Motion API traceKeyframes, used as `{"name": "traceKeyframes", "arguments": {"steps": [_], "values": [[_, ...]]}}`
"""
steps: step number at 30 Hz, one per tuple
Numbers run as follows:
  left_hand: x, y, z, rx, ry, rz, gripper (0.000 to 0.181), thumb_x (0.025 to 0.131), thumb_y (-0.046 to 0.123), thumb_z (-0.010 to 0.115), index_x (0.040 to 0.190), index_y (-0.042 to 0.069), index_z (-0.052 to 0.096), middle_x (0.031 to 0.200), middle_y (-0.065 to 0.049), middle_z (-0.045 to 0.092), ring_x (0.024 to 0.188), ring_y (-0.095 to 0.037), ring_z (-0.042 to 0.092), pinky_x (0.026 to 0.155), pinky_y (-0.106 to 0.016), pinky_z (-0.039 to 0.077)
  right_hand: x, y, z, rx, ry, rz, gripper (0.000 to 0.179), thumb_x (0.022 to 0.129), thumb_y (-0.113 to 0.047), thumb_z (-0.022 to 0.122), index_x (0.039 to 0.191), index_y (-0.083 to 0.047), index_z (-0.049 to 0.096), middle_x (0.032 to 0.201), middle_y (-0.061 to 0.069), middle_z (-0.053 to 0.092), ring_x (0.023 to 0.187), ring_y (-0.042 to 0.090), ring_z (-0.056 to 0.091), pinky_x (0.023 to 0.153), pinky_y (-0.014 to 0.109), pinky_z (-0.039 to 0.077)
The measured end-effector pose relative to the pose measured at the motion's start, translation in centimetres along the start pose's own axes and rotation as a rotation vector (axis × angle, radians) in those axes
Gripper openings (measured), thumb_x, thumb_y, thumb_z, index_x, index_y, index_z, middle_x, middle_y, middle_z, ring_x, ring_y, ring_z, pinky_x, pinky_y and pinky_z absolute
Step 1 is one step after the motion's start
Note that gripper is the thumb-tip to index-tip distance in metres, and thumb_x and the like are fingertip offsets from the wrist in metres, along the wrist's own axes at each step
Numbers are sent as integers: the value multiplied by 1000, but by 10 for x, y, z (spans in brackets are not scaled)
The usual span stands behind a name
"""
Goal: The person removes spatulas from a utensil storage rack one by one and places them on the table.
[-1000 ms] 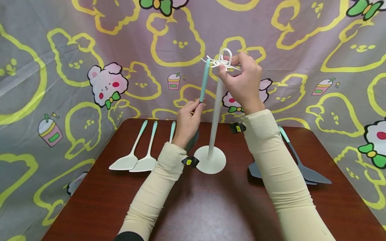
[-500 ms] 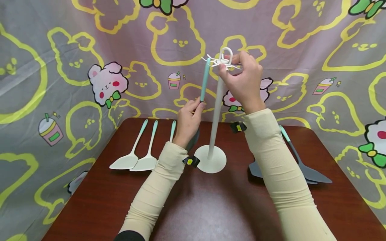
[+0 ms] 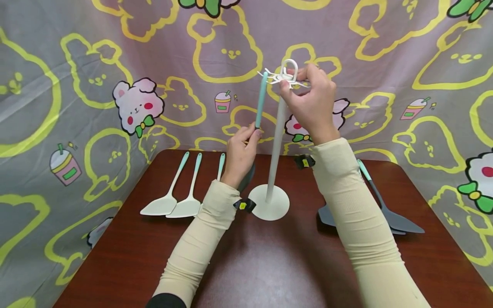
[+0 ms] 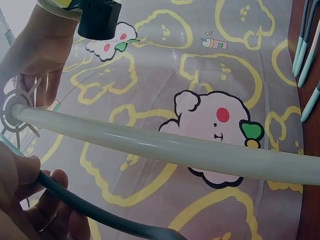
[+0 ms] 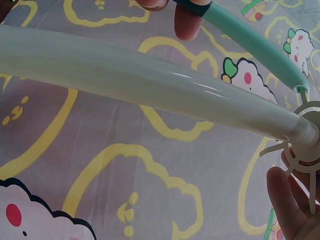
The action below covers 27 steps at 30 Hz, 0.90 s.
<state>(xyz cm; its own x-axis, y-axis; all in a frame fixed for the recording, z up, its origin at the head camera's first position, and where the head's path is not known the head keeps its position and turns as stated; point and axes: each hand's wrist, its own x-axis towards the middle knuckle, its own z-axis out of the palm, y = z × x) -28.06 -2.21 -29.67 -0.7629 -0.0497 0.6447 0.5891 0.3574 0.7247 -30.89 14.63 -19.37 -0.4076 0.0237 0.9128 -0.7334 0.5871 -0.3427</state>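
Observation:
A white utensil rack (image 3: pixel 276 149) stands upright at mid-table, with a ring of hooks (image 3: pixel 273 78) and a loop on top. My left hand (image 3: pixel 240 156) grips a kitchen utensil (image 3: pixel 261 100) by its dark neck, just below the mint handle. The handle's upper end meets a hook on the rack's left side; in the right wrist view, that hook enters the hole at the handle's tip (image 5: pixel 301 88). The utensil's dark head is mostly hidden behind my left wrist. Thumb and fingers of my right hand (image 3: pixel 312 102) pinch the top of the rack at the hook ring.
White spatulas (image 3: pixel 159 206) with mint handles lie at the left, one partly behind my left arm. Dark grey spatulas (image 3: pixel 400 222) lie at the right, partly covered by my right sleeve. A patterned cloth (image 3: pixel 231 38) hangs behind the brown table (image 3: pixel 265 265).

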Motion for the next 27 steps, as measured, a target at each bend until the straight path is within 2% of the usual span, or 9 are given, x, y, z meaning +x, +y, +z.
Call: {"name": "traceKeyframes", "arguments": {"steps": [9,12,16,19,23,27], "values": [[-1,-1,-1,-5,0,-1,23,100,20,58,107,5,74,94,-12,70,81,-23,64,65,-21,44,0,0,1,13,4,18,43,81,-36,65,84,7,59,100,16,76,80,37,58,68,30,41],[-1,0,-2,-8,2,-6,23,100,20,58,107,5,74,93,-12,69,80,-22,63,64,-21,43,0,-1,0,1,-7,13,44,82,-36,64,84,7,58,101,17,75,81,38,58,68,31,41],[0,1,-1,-23,-1,-19,23,100,20,58,106,6,75,92,-12,69,77,-19,61,63,-20,43,1,-3,-1,8,-10,63,40,82,-34,65,86,6,61,102,12,77,83,35,59,70,27,42],[0,2,-2,-28,1,-29,22,100,21,59,106,7,75,91,-12,68,74,-18,58,62,-20,42,1,-3,-1,13,-7,71,39,82,-33,66,86,6,61,100,11,77,83,33,59,71,27,43],[-1,2,-3,-13,13,-25,21,100,21,59,106,7,74,90,-11,68,75,-18,58,63,-20,42,0,-2,-1,8,-1,39,40,82,-33,66,86,7,60,98,15,76,81,35,59,71,34,44],[-1,3,-3,-8,11,-23,22,99,20,59,106,6,74,91,-11,69,77,-19,60,65,-20,43,0,-1,0,12,3,47,40,82,-33,66,86,6,61,97,14,75,82,34,59,71,31,43]]}}
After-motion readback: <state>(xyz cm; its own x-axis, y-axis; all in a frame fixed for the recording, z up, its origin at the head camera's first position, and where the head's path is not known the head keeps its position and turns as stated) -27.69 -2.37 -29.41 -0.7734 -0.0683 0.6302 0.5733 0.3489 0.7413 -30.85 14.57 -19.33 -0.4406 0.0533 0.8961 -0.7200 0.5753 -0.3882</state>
